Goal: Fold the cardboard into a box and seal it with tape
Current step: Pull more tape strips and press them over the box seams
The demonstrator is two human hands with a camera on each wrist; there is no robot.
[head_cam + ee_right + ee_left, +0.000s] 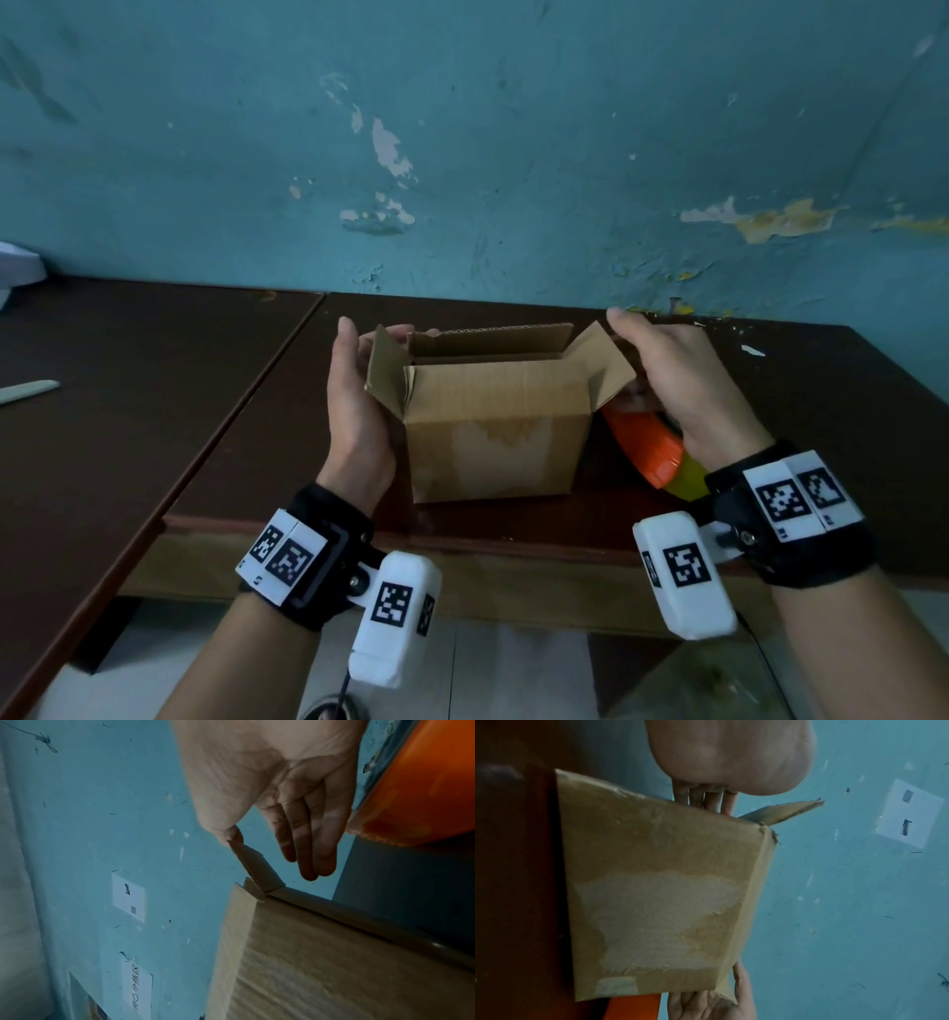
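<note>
A brown cardboard box (493, 437) stands upright near the front edge of the dark table, with its top flaps raised. My left hand (357, 380) lies flat with straight fingers against the left flap (386, 367). My right hand (660, 360) is flat against the outside of the right flap (608, 367). In the right wrist view the fingers (318, 841) are straight and the thumb touches the flap's edge (257, 866). An orange tape dispenser (644, 447) lies right of the box, below my right wrist. In the left wrist view the box's worn side (659, 882) fills the frame.
The dark table (231, 437) has a seam running diagonally on the left. A pale flat strip (28, 391) lies on the left tabletop and a white object (18, 264) sits at the far left. The peeling teal wall (513, 154) stands right behind.
</note>
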